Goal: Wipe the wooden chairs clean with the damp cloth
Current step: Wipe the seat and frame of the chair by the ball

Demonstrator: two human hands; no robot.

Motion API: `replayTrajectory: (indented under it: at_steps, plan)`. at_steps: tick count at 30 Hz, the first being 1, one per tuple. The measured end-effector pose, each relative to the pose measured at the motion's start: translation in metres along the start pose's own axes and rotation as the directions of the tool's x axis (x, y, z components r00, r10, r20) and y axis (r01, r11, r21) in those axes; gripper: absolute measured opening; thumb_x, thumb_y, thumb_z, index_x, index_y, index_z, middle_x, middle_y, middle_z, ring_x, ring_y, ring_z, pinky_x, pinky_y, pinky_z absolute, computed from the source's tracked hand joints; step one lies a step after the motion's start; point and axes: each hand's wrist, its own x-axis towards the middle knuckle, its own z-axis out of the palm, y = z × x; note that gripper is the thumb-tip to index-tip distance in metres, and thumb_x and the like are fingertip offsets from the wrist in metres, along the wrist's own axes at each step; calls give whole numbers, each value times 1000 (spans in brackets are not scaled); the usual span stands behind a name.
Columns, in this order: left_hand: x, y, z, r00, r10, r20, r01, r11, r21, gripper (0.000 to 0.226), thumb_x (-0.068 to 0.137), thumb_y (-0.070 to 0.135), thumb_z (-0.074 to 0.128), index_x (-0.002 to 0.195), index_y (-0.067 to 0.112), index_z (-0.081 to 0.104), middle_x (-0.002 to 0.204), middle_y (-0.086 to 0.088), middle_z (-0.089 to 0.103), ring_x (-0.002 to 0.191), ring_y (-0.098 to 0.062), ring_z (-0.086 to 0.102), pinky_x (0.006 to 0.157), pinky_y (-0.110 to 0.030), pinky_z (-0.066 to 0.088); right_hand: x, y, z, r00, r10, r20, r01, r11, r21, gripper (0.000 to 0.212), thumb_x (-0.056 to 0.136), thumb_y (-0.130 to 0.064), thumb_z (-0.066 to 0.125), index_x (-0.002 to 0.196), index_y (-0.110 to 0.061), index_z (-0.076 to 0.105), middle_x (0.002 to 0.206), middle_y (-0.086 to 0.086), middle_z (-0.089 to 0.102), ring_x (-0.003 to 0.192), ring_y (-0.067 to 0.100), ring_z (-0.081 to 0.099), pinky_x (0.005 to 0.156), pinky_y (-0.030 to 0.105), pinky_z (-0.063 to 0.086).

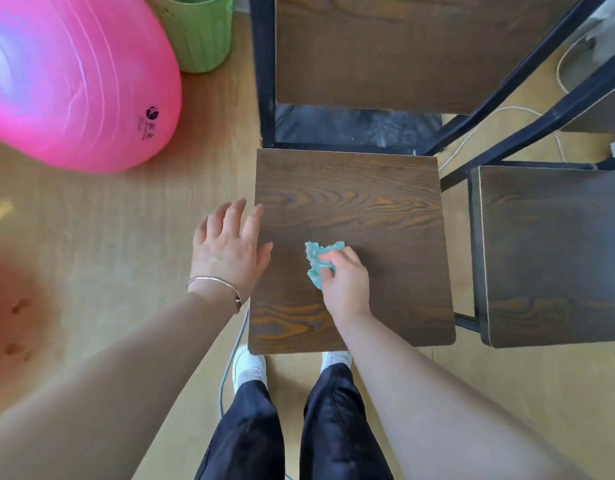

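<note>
Chair seat [351, 202], cloth [316, 263] in right hand [344, 282], pink ball [74, 81] near

Head cam only, wide-angle, aimed steeply down, close over chair seat [351, 202], legs [250, 427] at btm.

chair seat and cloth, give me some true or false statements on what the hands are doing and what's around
1. The right hand holds the cloth against the chair seat. True.
2. The left hand holds a cloth too. False: its fingers are spread and it holds nothing, at the seat's left edge.
3. A second chair stands to the right of this one. True.
4. The pink ball sits on the seat. False: it is on the floor to the left, beside the green bin.
</note>
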Motion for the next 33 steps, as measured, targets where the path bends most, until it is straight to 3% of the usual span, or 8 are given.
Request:
replayTrajectory:
  at_steps: [8, 13, 16, 19, 24, 28, 33]
  plan:
    - [-28, -52, -3, 989, -144, -18, 144, 990, -6, 59, 89, 44, 53, 141, 20, 38, 146, -11, 39, 131, -35, 33, 103, -50, 32, -59, -54, 62, 951, -233, 204, 242, 970, -21, 16, 84, -3, 61, 97, -9, 69, 109, 8, 61, 93, 29, 62, 77, 34, 53]
    - [-31, -51, -8, 983, -182, -26, 182, 983, -20, 60, 89, 44, 53, 141, 20, 38, 146, -11, 38, 132, -35, 32, 104, -50, 30, -78, -58, 70, 863, -342, 372, 380, 925, -31, 16, 82, -3, 59, 94, -8, 68, 104, 7, 60, 90, 28, 60, 73, 30, 48]
    - [-28, -42, -12, 981, -191, -38, 190, 981, -26, 59, 89, 44, 55, 141, 20, 39, 146, -11, 39, 131, -35, 33, 103, -50, 31, -75, -55, 50, 850, -334, 408, 350, 936, 37, 21, 86, -2, 56, 101, -9, 69, 108, 5, 59, 95, 22, 60, 78, 24, 45]
    - [-20, -27, -15, 982, -188, -34, 187, 982, -37, 58, 89, 43, 55, 140, 20, 40, 145, -12, 39, 131, -35, 32, 103, -51, 31, -54, -37, 7, 919, -197, 340, 177, 980, 90, 20, 88, -3, 59, 103, -10, 70, 105, -1, 58, 90, 13, 58, 78, 17, 46]
    - [9, 15, -13, 985, -171, -20, 169, 982, -88, 58, 89, 43, 56, 140, 20, 40, 146, -11, 38, 130, -35, 32, 102, -52, 33, 29, 23, -85, 996, -16, 93, 13, 999, 31, 19, 83, -4, 63, 95, -14, 73, 96, -2, 61, 81, 11, 55, 69, 9, 34]
    - [35, 46, -5, 991, -135, -17, 133, 987, -87, 60, 87, 43, 59, 139, 20, 41, 144, -9, 39, 127, -35, 34, 100, -53, 35, 98, 74, -140, 979, 183, -91, -185, 983, -9, 20, 92, -12, 59, 108, -17, 71, 108, -2, 58, 90, 16, 57, 69, 17, 40]
    - [59, 68, 5, 994, -109, -4, 108, 992, -72, 59, 88, 42, 59, 139, 18, 41, 145, -12, 38, 128, -36, 33, 100, -55, 35, 152, 99, -143, 956, 219, -196, -226, 974, -15, 21, 93, -13, 57, 109, -17, 69, 110, 1, 58, 94, 21, 60, 73, 26, 49]
